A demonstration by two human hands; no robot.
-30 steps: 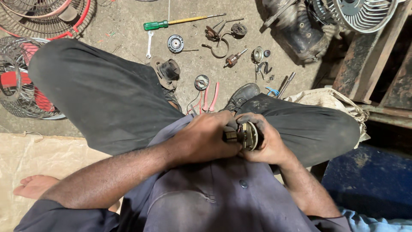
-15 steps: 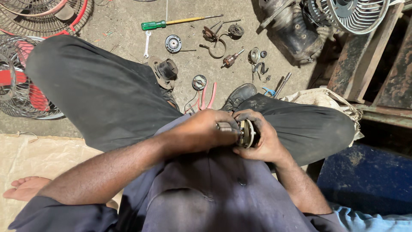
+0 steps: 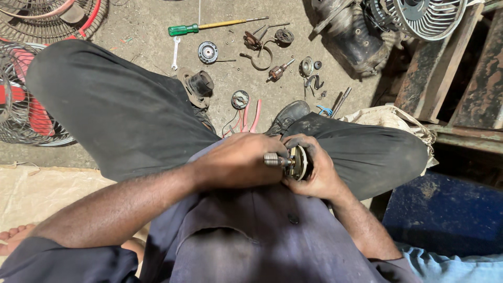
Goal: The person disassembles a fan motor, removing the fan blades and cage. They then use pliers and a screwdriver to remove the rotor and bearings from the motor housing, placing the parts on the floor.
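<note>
Change: both hands have barely shifted since the earlier frames; they stay clasped on the same part over the lap, with only the view drifting slightly.
Motor part (image 3: pixel 294 162): a small metal disc with a ribbed shaft, held above the person's lap, between the knees.
Axis: its long axis lies roughly level, running left to right; the shaft end points toward the left hand, the disc face toward the right.
Left hand (image 3: pixel 238 162): curled closed over the shaft end, fingers wrapped round it.
Right hand (image 3: pixel 317 170): closed around the disc rim, thumb on top, cupping it from the right side.
Floor (image 3: pixel 141 31): concrete, with a green-handled screwdriver (image 3: pixel 209 26), a small spanner (image 3: pixel 175 52), red-handled pliers (image 3: pixel 249 118) and loose motor pieces well apart from the hands.
Left edge: wire fan guard (image 3: pixel 21 105).
</note>
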